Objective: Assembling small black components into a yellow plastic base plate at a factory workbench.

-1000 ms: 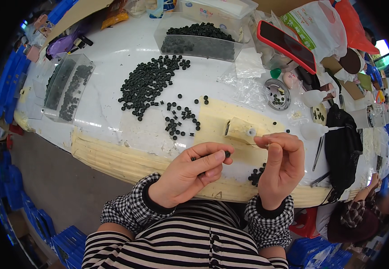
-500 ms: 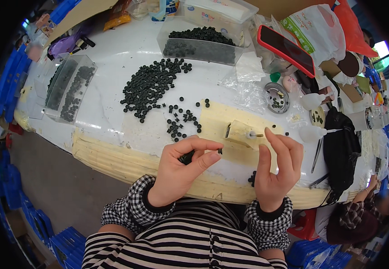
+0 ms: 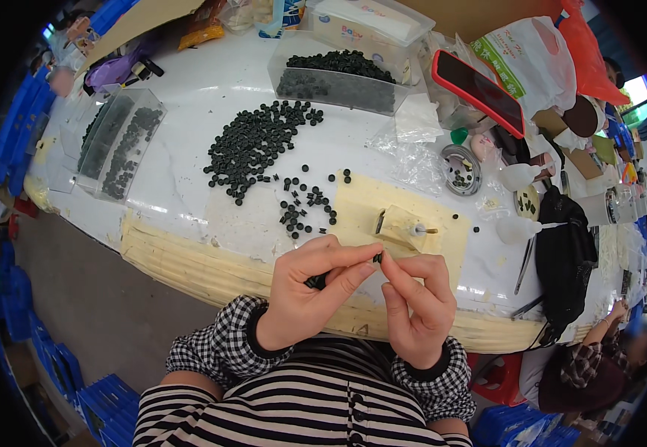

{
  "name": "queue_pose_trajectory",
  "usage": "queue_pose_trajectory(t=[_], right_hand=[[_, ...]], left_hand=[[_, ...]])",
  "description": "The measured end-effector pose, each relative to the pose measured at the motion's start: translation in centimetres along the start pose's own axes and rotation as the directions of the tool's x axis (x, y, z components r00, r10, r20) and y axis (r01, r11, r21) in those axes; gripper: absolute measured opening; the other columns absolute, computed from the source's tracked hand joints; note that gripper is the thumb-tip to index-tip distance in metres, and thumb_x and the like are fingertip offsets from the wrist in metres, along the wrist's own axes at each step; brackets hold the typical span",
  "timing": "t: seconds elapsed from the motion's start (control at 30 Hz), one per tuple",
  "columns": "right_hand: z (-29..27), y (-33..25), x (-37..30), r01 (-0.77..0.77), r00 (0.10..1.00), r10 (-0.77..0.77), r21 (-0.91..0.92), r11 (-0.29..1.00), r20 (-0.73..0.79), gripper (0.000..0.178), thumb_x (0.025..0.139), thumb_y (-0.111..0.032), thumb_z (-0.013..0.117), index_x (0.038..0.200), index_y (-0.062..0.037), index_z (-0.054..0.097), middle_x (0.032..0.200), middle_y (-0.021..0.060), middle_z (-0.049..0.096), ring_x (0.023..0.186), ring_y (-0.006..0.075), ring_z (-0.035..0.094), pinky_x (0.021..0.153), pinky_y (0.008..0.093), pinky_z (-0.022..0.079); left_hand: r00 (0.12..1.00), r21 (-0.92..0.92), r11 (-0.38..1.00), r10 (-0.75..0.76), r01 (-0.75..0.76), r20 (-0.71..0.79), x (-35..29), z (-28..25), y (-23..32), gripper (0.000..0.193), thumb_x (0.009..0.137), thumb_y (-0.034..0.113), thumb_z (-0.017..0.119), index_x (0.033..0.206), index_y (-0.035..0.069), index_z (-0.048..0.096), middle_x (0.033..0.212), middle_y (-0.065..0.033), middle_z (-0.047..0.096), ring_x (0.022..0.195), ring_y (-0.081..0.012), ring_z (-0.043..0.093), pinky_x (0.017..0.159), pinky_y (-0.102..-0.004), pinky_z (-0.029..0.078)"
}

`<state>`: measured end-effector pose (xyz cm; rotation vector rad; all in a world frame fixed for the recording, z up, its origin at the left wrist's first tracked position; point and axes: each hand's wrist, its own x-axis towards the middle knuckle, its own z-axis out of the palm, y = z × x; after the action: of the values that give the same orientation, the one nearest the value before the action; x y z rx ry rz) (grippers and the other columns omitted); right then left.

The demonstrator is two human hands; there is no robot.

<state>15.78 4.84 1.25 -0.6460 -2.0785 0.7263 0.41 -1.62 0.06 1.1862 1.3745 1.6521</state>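
My left hand [image 3: 305, 294] pinches a small black spool-shaped part [image 3: 377, 258] between thumb and index fingertip. More black parts [image 3: 314, 281] are tucked under its curled fingers. My right hand [image 3: 422, 309] is close beside it, with its index fingertip at the pinched part. Its thumb stands apart and nothing shows in its grasp. Just beyond the hands, a yellowish block [image 3: 402, 226] with a white piece and a brownish pin sits on a yellow sheet [image 3: 353, 197]. Several loose black parts [image 3: 305, 211] lie left of the sheet.
A large pile of black parts [image 3: 253, 145] covers the table's middle. Clear bins [image 3: 338, 93] [image 3: 126, 153] hold more. Right are a red-cased phone [image 3: 480, 91], round metal dish [image 3: 461, 170], white squeeze bottle [image 3: 517, 226], tweezers [image 3: 525, 264] and black cloth bag [image 3: 566, 257]. Another person [image 3: 599, 357] sits right.
My right hand has moved left, away from the block's pin, to the part in my left hand. The left hand has shifted slightly right and keeps its pinch.
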Motion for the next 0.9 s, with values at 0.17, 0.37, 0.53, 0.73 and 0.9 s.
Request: queue_pose_trajectory(t=[0.17,0.37,0.53,0.73,0.9], right_hand=[[0.00,0.08,-0.04,0.012,1.000,-0.012,0.015,1.000,0.017,0.037,0.072,0.004,0.071,0.109,-0.0040,0.070,0.089,0.0072,0.063,0.079,0.0229,0.055,0.070,0.0316,0.045],[-0.10,0.13,-0.05,0.009,0.999,-0.010,0.041,0.999,0.033,0.037,0.073,0.004,0.071,0.109,-0.0035,0.070,0.089,0.0073,0.063,0.079,0.0226,0.056,0.070,0.0314,0.045],[-0.20,0.23,-0.23,-0.013,0.998,0.009,0.069,0.998,0.061,0.036,0.074,0.003,0.070,0.109,-0.0024,0.070,0.089,0.0081,0.063,0.078,0.0226,0.056,0.069,0.0311,0.045],[-0.44,0.20,-0.27,-0.020,0.996,0.014,0.071,0.997,0.084,0.037,0.074,0.002,0.070,0.110,-0.0016,0.069,0.090,0.0084,0.062,0.078,0.0231,0.056,0.069,0.0316,0.044],[-0.59,0.41,-0.26,-0.003,0.997,0.000,0.041,0.999,0.074,0.038,0.073,0.001,0.071,0.111,-0.0022,0.069,0.089,0.0077,0.062,0.078,0.0229,0.055,0.070,0.0321,0.044]], left_hand=[[1.000,0.001,1.000,0.016,-0.016,-0.006,0.10,-0.23,-0.31,0.023,0.080,0.000,0.071,0.103,0.004,0.073,0.062,0.0029,0.047,0.060,-0.0056,0.040,0.055,-0.0202,0.031],[0.998,0.014,0.998,0.056,-0.056,-0.024,0.06,-0.38,-0.70,0.021,0.077,-0.001,0.073,0.097,0.005,0.074,0.063,0.0027,0.047,0.060,-0.0060,0.041,0.055,-0.0202,0.033],[0.998,0.023,0.998,0.057,-0.056,-0.033,0.04,-0.25,-0.73,0.020,0.076,-0.002,0.074,0.095,0.006,0.074,0.065,0.0022,0.049,0.061,-0.0059,0.041,0.055,-0.0201,0.033],[1.000,-0.016,1.000,0.005,-0.005,-0.007,0.17,-0.27,-0.68,0.019,0.075,-0.004,0.075,0.092,0.003,0.073,0.065,0.0029,0.048,0.062,-0.0066,0.041,0.057,-0.0209,0.034],[0.998,-0.051,0.997,-0.064,0.065,0.028,0.35,-0.50,-0.41,0.017,0.076,-0.003,0.075,0.092,0.002,0.073,0.064,0.0030,0.047,0.062,-0.0064,0.041,0.057,-0.0209,0.034]])
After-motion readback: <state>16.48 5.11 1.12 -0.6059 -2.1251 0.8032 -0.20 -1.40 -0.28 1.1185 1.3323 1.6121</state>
